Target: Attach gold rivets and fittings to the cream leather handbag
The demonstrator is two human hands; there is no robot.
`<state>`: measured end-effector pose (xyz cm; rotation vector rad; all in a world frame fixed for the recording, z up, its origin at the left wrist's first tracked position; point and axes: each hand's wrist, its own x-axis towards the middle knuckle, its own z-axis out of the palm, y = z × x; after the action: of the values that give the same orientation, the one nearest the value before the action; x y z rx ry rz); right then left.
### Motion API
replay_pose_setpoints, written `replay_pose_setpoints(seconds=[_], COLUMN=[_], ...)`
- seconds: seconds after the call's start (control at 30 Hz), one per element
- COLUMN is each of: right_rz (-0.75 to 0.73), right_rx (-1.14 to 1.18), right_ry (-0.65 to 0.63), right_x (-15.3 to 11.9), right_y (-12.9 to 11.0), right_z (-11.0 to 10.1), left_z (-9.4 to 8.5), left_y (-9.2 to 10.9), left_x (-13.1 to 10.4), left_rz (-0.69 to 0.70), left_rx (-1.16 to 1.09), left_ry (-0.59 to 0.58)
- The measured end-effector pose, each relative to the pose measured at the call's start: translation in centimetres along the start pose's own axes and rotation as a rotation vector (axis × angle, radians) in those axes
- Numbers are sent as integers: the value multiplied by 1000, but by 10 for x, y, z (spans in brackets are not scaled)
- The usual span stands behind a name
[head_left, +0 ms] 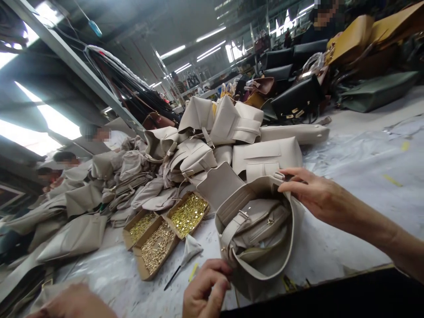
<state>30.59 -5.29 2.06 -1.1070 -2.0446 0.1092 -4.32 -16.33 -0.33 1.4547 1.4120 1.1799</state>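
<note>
Ceiling lights (pixel 211 34) are glowing over the workroom, and plastic is covering the pale table (pixel 341 238) before us. We are keeping an open beige bag (pixel 260 274) upright near the table's front edge, its mouth facing up and its flap (pixel 220 185) lying back on the far left side. A smaller beige pouch (pixel 256 227) with metal fittings is sitting inside.

Our right hand (pixel 308 191) is pinching the far right rim — thumb and fingers closing beside a small metal fitting. Our left hand (pixel 207 287) is curling its fingers against the near left side; whether it is gripping, we cannot tell.

Left of the bag we are noting three cardboard trays (pixel 166 260) of small gold-toned parts, touching one another. A white cone-like piece (pixel 192 249), a slim black tool (pixel 172 277) and a yellow strip (pixel 193 272) are lying between trays and bag. Beige bags (pixel 198 154) are piling up behind; black bags (pixel 300 101), a mustard bag (pixel 353 39) and a dark green bag (pixel 377 92) are resting farther right. At lower left, another person's hand (pixel 74 302) is showing — too blurred to read.
</note>
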Motion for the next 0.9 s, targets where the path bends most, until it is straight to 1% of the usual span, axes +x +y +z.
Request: replay_pose_setpoints(seconds=[0.1, 0.17, 0.23, 0.27, 0.33, 0.4, 0.43, 0.47, 0.57, 0.63, 0.67, 0.7, 0.73, 0.77, 0.8, 0.83, 0.87, 0.9], right_rz=[56, 113, 174, 204, 251, 267, 259, 245, 224, 257, 274, 284, 284, 273, 254, 235, 222, 217], right_rx=[66, 75, 93, 111, 164, 222, 248, 270, 359, 443, 486, 525, 556, 584, 610, 633, 655, 673], right_ry=[31, 56, 86, 98, 125, 136, 138, 138, 154, 185, 197, 204, 202, 193, 180, 166, 157, 159], right_x=[-11, -14, -13, -12, -10, -6, -3, 0, 12, 22, 26, 31, 35, 39, 42, 44, 46, 45], right_y=[1, -2, -6, -7, -9, -11, -11, -11, -10, -8, -8, -8, -8, -8, -8, -8, -8, -7], right_z=[-2, -2, 0, 2, 6, 10, 12, 14, 19, 24, 27, 30, 33, 35, 38, 39, 40, 41], left_z=[-6, -3, 7, 13, 26, 37, 41, 43, 43, 42, 42, 43, 45, 46, 47, 48, 48, 48], left_y=[-11, -14, -12, -9, -1, 5, 7, 8, 13, 19, 23, 29, 35, 42, 49, 57, 66, 75], left_x=[30, 54, 74, 81, 88, 87, 85, 83, 73, 64, 58, 52, 46, 41, 37, 35, 36, 40], left_rz=[-80, -140, -182, -185, -137, -38, 11, 48, 139, 276, 388, 529, 672, 787, 858, 876, 836, 759], left_rx=[-100, -193, -281, -319, -375, -381, -359, -323, -200, -142, -112, -75, -20, 50, 129, 208, 283, 348], left_ry=[186, 270, 277, 247, 144, 60, 60, 95, 315, 502, 602, 699, 768, 787, 744, 643, 495, 323])
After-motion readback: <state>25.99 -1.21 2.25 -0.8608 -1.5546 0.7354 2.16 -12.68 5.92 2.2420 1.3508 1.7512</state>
